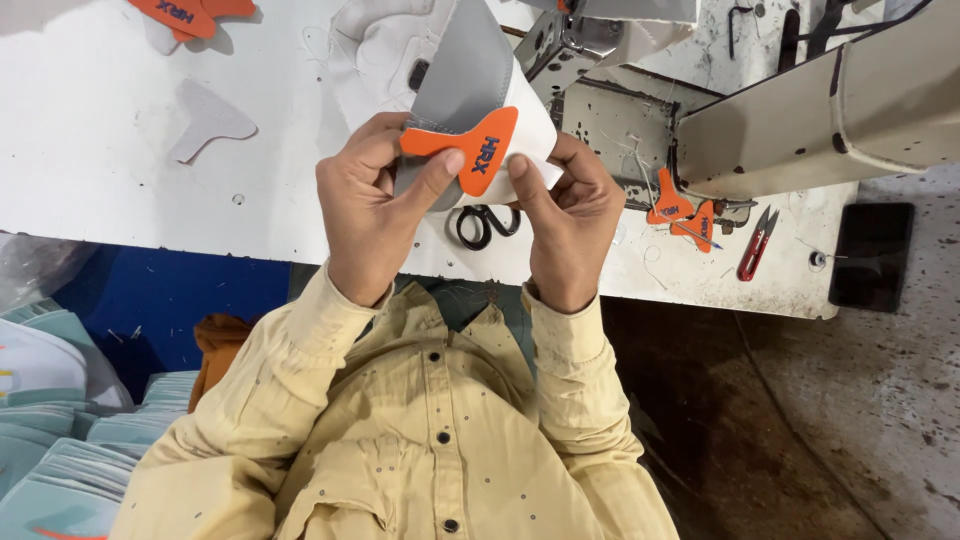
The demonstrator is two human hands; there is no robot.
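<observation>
While the orange tab is lying against the grey-and-white shoe piece, you are pinching both above the counter, your left hand thumbing the tab and your right hand gripping the piece's white edge. Black scissors are lying just beneath, and more orange tabs are sitting near the sewing machine.

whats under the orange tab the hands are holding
The orange tab lies on a grey and white shoe piece, pinned by the left hand and right hand. Black scissors show below; the hands cover the piece's lower edge.
</observation>
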